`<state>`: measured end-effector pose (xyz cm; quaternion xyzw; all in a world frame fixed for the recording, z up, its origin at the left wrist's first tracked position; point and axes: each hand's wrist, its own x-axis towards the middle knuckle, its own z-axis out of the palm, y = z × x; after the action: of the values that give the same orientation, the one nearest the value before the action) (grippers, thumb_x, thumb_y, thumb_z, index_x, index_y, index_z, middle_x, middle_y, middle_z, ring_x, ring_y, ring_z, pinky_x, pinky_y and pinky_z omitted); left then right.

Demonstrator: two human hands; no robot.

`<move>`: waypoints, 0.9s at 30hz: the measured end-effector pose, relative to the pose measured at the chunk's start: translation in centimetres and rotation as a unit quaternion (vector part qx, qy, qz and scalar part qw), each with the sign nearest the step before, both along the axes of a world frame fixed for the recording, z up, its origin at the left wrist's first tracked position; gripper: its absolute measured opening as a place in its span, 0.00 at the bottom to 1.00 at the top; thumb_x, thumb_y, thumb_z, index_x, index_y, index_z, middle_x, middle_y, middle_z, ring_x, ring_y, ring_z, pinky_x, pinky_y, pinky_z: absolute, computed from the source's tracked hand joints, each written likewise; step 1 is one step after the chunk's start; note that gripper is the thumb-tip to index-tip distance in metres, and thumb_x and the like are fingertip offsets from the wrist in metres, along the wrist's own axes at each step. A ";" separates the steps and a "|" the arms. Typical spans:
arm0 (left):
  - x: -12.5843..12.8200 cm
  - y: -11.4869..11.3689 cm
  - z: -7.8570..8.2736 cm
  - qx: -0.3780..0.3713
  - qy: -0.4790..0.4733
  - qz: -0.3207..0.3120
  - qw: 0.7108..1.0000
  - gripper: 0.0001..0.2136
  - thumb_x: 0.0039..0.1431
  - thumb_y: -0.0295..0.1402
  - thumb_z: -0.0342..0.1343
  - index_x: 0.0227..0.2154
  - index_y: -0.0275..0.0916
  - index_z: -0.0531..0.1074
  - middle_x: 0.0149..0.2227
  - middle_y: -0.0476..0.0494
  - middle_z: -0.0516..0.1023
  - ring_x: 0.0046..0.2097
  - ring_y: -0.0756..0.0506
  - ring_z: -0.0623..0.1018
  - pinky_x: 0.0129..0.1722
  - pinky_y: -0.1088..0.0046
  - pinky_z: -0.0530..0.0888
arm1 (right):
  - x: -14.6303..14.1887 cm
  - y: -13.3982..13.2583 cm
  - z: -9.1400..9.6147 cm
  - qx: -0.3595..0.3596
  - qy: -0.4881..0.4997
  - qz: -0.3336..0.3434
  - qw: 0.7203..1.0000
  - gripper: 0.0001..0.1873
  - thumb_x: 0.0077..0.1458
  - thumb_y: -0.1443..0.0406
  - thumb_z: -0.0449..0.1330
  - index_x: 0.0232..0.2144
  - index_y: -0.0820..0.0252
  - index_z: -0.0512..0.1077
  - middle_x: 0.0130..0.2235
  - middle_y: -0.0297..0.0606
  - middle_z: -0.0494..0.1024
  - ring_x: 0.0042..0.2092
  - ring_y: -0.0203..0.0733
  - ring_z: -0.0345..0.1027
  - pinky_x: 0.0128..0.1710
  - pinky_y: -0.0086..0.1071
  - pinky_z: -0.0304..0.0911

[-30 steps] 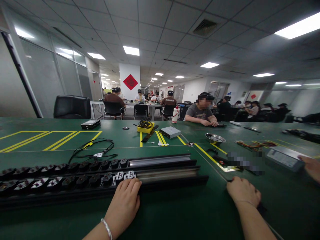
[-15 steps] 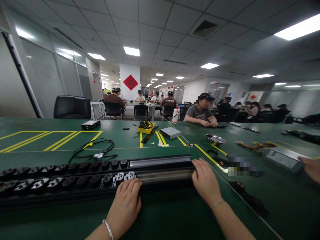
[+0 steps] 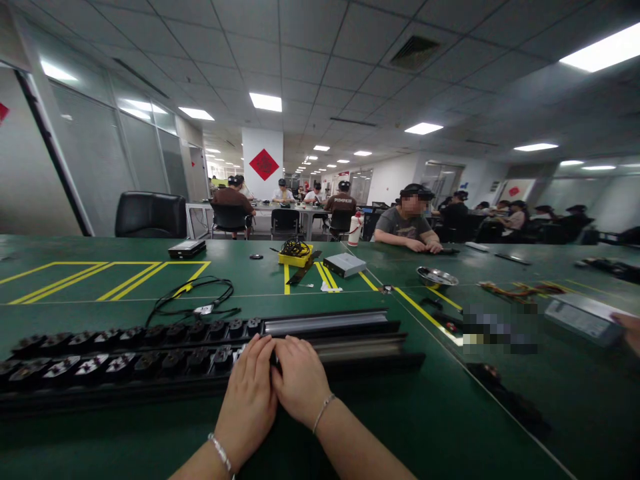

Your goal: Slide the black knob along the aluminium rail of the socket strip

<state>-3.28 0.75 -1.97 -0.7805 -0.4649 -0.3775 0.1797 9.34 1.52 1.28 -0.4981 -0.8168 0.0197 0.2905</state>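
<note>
Two long black rails [image 3: 345,337] lie side by side across the green table [image 3: 410,427] in front of me. Rows of black socket modules [image 3: 125,363] fill their left parts; the right parts show bare metal channel. My left hand [image 3: 249,397] rests on the near rail at the last socket module, fingers laid flat on it. My right hand [image 3: 299,382] lies right beside it, touching it, fingers pressed down on the same spot of the rail. What is under the fingertips is hidden.
A black cable [image 3: 193,300] lies behind the rails. Farther back are a yellow tray [image 3: 295,255], a grey box [image 3: 344,265], a metal dish [image 3: 437,276] and a black device [image 3: 187,248]. A person [image 3: 407,223] sits across the table; another person's hand [image 3: 631,330] shows at the right edge.
My right hand left the table at the right, touched the rail's right end, then slid left along it to meet my left hand. My left hand shifted slightly up onto the modules.
</note>
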 end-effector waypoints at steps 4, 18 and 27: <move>0.3 0.0 -0.5 0.002 0.044 0.024 0.999 0.28 0.50 0.24 0.42 0.57 0.33 0.47 0.55 0.34 0.61 0.59 0.40 0.57 0.54 0.58 0.61 | -0.5 0.1 -0.2 0.005 0.018 -0.030 0.999 0.16 0.53 0.62 0.51 0.45 0.55 0.65 0.45 0.36 0.72 0.51 0.39 0.58 0.52 0.35 0.48; -0.2 -0.4 1.2 -0.006 0.117 0.062 0.991 0.27 0.50 0.28 0.44 0.56 0.32 0.53 0.57 0.37 0.60 0.58 0.42 0.59 0.54 0.62 0.58 | -1.7 0.6 -0.1 -0.001 0.077 -0.087 0.993 0.07 0.52 0.65 0.52 0.34 0.53 0.68 0.36 0.31 0.74 0.43 0.36 0.64 0.48 0.34 0.46; -0.9 -3.0 3.2 -0.013 0.190 0.109 0.976 0.17 0.54 0.29 0.42 0.44 0.33 0.70 0.51 0.37 0.68 0.52 0.39 0.66 0.51 0.58 0.60 | -1.6 0.4 -0.1 0.008 0.090 -0.086 0.992 0.06 0.48 0.62 0.55 0.33 0.52 0.68 0.36 0.30 0.74 0.43 0.37 0.63 0.50 0.36 0.45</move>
<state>-4.16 -2.21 1.21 -0.7849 -0.5092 -0.1943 0.2947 7.71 1.95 1.16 -0.5603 -0.7418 0.0326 0.3670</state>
